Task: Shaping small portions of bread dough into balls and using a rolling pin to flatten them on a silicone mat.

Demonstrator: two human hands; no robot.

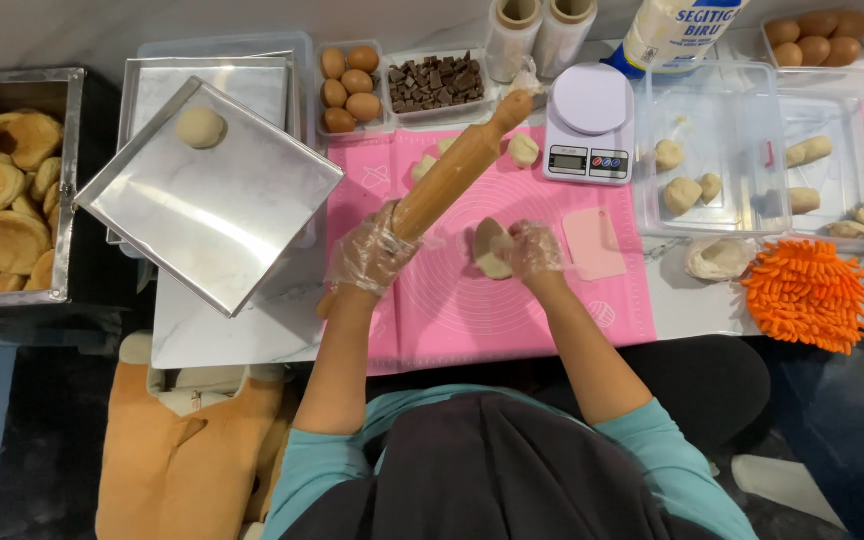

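My left hand (372,255), in a clear plastic glove, grips a wooden rolling pin (452,170) that slants up to the right over the pink silicone mat (512,300). My right hand (532,248), also gloved, holds a flattened piece of pale dough (489,250) just above the mat's middle. Small dough pieces (523,150) lie near the mat's far edge, beside the pin's tip. A pink scraper (594,243) rests just right of my right hand.
A steel baking tray (232,215) holding one dough ball (200,127) sits at left. Baked buns fill a metal box (2,190). Eggs (350,90), chocolate chunks (435,82), a kitchen scale (589,125), clear tubs with dough (732,160) and an orange mitt (807,293) surround the mat.
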